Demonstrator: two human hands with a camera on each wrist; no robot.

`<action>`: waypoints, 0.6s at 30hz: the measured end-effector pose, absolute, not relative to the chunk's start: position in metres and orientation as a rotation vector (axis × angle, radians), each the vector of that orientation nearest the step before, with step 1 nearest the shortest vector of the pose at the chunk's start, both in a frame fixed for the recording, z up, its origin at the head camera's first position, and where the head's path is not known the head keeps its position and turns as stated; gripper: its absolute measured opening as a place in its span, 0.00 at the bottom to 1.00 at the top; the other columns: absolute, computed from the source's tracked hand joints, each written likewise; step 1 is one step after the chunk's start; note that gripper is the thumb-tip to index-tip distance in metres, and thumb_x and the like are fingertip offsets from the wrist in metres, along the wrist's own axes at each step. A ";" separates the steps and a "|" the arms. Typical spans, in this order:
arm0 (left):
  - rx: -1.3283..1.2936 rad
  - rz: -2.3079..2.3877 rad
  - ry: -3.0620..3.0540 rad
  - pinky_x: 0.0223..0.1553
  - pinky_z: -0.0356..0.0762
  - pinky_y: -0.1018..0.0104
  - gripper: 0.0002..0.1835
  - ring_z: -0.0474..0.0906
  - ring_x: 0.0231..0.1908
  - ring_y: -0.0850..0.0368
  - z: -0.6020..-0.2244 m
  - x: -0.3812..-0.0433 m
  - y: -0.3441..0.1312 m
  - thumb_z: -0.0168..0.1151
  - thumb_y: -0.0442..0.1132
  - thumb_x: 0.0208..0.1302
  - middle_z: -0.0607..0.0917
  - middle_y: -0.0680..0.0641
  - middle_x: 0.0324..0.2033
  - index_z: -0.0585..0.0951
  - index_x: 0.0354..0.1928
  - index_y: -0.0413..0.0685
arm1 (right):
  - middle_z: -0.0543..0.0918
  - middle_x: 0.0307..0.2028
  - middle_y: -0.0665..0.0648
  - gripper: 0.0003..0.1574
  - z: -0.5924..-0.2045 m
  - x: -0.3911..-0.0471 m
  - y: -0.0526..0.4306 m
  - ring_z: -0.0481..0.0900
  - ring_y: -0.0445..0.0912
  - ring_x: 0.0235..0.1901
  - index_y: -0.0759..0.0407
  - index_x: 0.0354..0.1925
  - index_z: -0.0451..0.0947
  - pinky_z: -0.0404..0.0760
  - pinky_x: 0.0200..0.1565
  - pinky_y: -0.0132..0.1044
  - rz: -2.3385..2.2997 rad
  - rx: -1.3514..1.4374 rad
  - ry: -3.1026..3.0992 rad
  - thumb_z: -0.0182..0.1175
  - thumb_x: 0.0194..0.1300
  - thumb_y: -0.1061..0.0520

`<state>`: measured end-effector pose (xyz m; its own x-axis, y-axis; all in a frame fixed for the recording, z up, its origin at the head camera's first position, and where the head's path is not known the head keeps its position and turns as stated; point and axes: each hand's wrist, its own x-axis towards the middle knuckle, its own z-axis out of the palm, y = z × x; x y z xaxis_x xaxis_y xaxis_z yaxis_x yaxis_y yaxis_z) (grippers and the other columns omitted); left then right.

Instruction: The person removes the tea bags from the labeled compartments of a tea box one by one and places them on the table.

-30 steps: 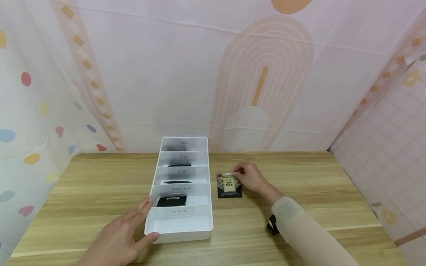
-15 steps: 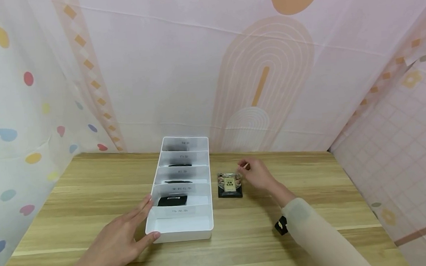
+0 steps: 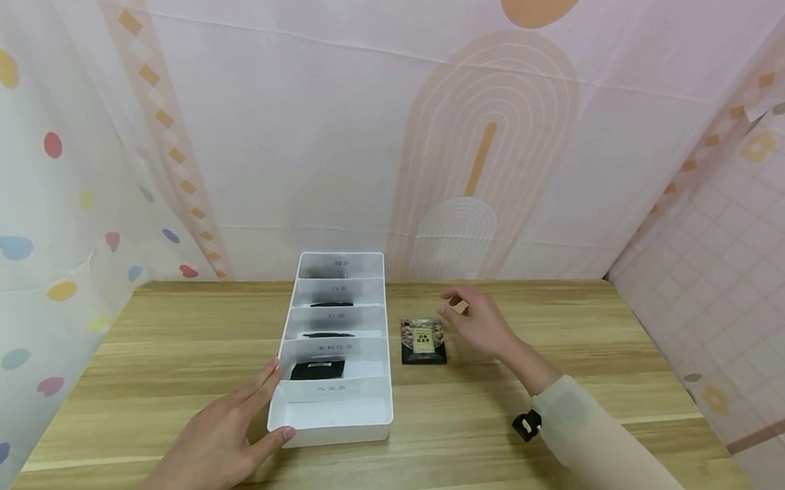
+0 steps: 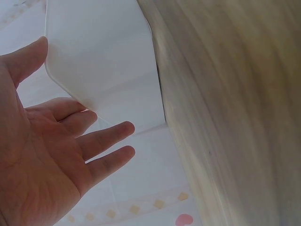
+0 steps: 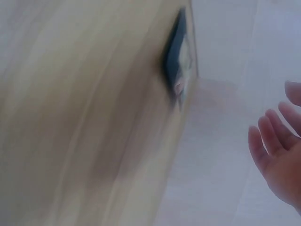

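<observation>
A white divided box [image 3: 329,433] stands on the table, its compartments labelled with tea names. My left hand [image 3: 219,439] touches its near left corner, thumb on the front edge and fingertips on the left side. In the left wrist view the ring and little fingers [image 4: 108,162] stretch out free of the box [image 4: 103,56]. A black tea sachet [image 3: 424,341] with a pale yellow label lies flat right of the box. My right hand [image 3: 479,322] hovers just right of the sachet, fingers loosely bent, holding nothing. In the right wrist view it is apart from the sachet [image 5: 178,59].
Dark sachets lie in several compartments, one plainly in the second from the front [image 3: 317,370]. The nearest compartment [image 3: 337,411] shows a bare floor. A small black object [image 3: 527,425] sits by the right cuff [image 3: 567,406]. Patterned cloth [image 3: 293,132] hangs behind the wooden table [image 3: 612,359].
My right hand has let go of the sachet's upper right corner and drawn back slightly to the right. The sachet stays on the table. My left hand keeps its place on the box.
</observation>
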<state>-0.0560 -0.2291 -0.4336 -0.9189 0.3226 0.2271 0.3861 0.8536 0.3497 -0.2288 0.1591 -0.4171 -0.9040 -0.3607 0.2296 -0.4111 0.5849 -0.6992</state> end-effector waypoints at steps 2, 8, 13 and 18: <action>-0.553 -0.590 -2.869 0.55 0.81 0.38 0.46 0.81 0.61 0.36 -0.434 -0.056 -0.229 0.71 0.61 0.66 0.70 0.40 0.75 0.70 0.76 0.38 | 0.85 0.50 0.62 0.17 -0.415 -0.227 0.158 0.80 0.53 0.47 0.65 0.57 0.82 0.83 0.44 0.46 1.241 0.689 -2.702 0.65 0.75 0.58; -0.551 -0.589 -2.869 0.54 0.81 0.39 0.46 0.81 0.60 0.36 -0.434 -0.057 -0.230 0.71 0.60 0.66 0.70 0.41 0.75 0.70 0.76 0.39 | 0.84 0.57 0.64 0.22 -0.404 -0.219 0.147 0.79 0.59 0.57 0.66 0.60 0.81 0.83 0.53 0.57 1.201 0.818 -2.611 0.68 0.72 0.58; -0.550 -0.588 -2.871 0.55 0.81 0.39 0.46 0.81 0.60 0.36 -0.434 -0.057 -0.230 0.71 0.60 0.66 0.70 0.41 0.76 0.70 0.76 0.39 | 0.81 0.62 0.64 0.26 -0.396 -0.207 0.134 0.74 0.58 0.64 0.64 0.63 0.80 0.75 0.63 0.60 1.128 0.887 -2.590 0.69 0.72 0.55; -0.547 -0.586 -2.877 0.55 0.81 0.39 0.46 0.81 0.60 0.36 -0.434 -0.057 -0.229 0.71 0.60 0.66 0.70 0.41 0.75 0.70 0.76 0.39 | 0.80 0.64 0.61 0.31 -0.394 -0.196 0.120 0.72 0.57 0.67 0.64 0.66 0.78 0.71 0.68 0.58 1.043 0.959 -2.587 0.70 0.70 0.53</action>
<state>-0.0567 -0.2289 -0.4343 -0.9213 0.3206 0.2202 0.3812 0.8566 0.3476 -0.1960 0.1201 -0.3939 -0.7721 -0.4976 0.3953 -0.6326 0.5425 -0.5527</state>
